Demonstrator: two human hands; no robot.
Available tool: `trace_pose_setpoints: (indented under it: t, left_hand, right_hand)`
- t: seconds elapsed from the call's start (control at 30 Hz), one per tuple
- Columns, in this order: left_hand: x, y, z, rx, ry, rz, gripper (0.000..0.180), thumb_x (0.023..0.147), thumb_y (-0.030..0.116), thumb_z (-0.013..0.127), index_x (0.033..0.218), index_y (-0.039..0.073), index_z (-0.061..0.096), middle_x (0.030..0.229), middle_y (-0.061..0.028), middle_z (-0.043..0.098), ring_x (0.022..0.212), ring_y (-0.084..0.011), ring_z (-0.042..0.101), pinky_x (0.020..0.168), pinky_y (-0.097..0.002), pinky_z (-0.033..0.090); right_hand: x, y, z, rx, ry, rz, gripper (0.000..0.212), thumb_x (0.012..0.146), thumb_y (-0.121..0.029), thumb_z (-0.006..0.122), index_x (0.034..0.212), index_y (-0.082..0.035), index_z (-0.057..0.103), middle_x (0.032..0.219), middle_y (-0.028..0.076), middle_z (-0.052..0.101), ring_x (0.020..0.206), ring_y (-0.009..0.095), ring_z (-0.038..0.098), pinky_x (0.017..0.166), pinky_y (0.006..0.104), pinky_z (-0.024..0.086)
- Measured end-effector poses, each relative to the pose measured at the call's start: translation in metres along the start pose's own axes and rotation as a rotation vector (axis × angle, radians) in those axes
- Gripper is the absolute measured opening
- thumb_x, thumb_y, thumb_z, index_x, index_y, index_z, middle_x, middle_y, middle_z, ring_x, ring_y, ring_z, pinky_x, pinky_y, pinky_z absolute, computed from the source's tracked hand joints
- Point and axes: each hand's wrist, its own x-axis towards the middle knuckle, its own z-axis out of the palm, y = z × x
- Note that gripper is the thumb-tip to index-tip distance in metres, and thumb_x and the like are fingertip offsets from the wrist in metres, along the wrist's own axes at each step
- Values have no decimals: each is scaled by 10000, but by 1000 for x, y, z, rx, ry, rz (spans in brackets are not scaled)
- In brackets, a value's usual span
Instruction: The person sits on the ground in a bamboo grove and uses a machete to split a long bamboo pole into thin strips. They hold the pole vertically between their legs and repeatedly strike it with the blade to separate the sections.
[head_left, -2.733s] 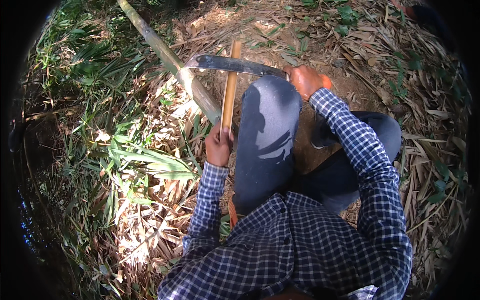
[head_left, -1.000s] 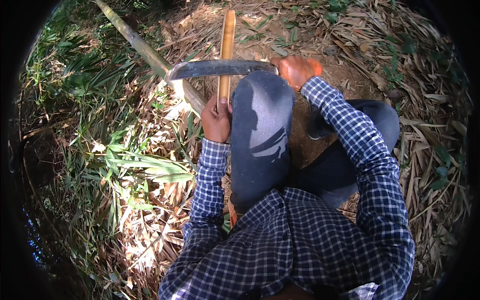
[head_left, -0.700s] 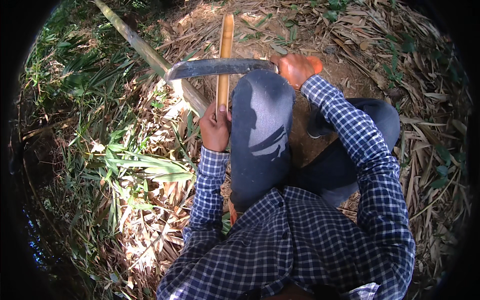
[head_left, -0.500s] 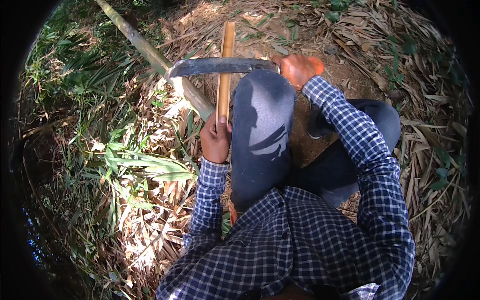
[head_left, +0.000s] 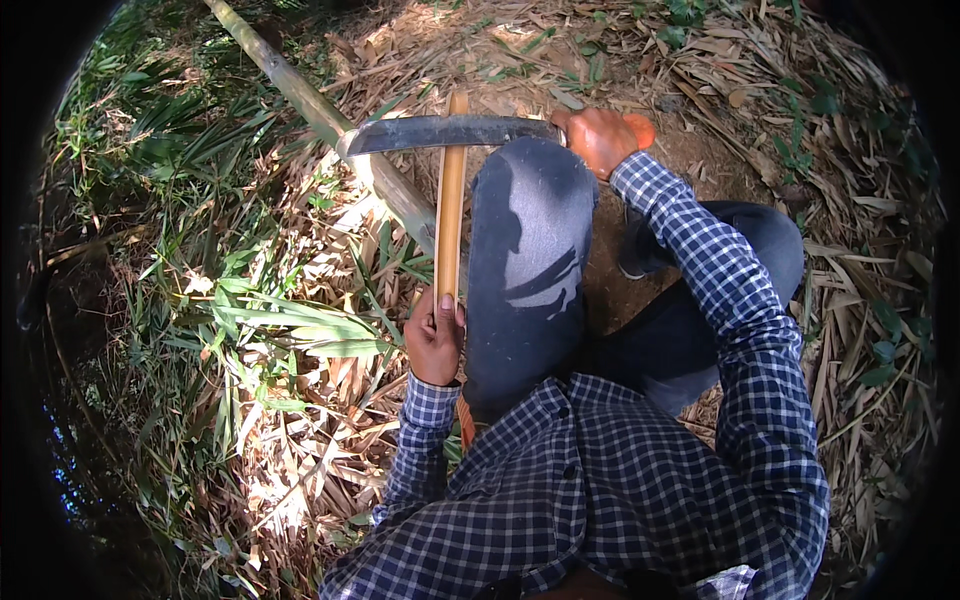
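My left hand (head_left: 435, 337) is closed round the near end of a split bamboo strip (head_left: 450, 220), its thumb on the hollow, tan inner face. The strip points away from me, just left of my raised knee. A long, slightly curved machete (head_left: 440, 133) crosses it near its far end, the dark blade lying over the strip and its tip to the left. Beyond my knee, my right hand (head_left: 598, 142) grips the machete at its orange handle (head_left: 640, 130). The blade's contact with the knee cannot be made out.
A long bamboo pole (head_left: 285, 80) slants from the far left toward my knee, passing beneath the blade's tip. Dry leaves (head_left: 850, 270) cover the ground at right. Green leafy cuttings (head_left: 310, 325) lie at left. My bent knee (head_left: 530, 230) stands in the middle.
My left hand has drawn the bamboo strip back toward me, so less of it sticks out beyond the blade. The machete and my right hand have stayed nearly in place.
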Motion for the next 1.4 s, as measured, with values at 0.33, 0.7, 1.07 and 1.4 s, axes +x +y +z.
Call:
trace_pose_setpoints:
  t: [0.33, 0.7, 1.07, 1.4]
  left_hand:
    - [-26, -12, -10, -41, -1, -55, 296, 1025, 254, 494, 1102, -12, 600, 639, 20, 517, 465, -20, 393, 417, -186, 284]
    - [67, -12, -2, 168, 110, 115, 309, 1026, 300, 471, 896, 37, 568, 617, -4, 532, 430, -51, 432, 382, -219, 304]
    - [190, 34, 49, -47, -143, 58, 361, 1014, 258, 503, 713, 62, 544, 537, 1, 485, 400, -74, 408, 365, -233, 290]
    - [148, 41, 41, -208, -133, 29, 273, 1020, 247, 506, 834, 50, 543, 602, 18, 498, 408, -50, 399, 366, -219, 302]
  right_hand:
    - [-1, -3, -5, -26, -13, -4, 270, 825, -262, 641, 999, -57, 664, 745, 176, 674, 711, 343, 685, 644, 460, 540]
    - [-4, -3, 5, 135, 42, 42, 372, 828, -395, 655, 964, -48, 655, 713, 197, 653, 690, 377, 659, 659, 487, 507]
    - [-8, -2, 1, 115, -3, 54, 200, 801, -113, 603, 982, -61, 670, 765, 181, 676, 729, 373, 673, 666, 489, 524]
    - [-4, -5, 2, 61, 29, 12, 219, 800, -134, 629, 1000, -52, 661, 749, 185, 672, 710, 364, 673, 639, 493, 523]
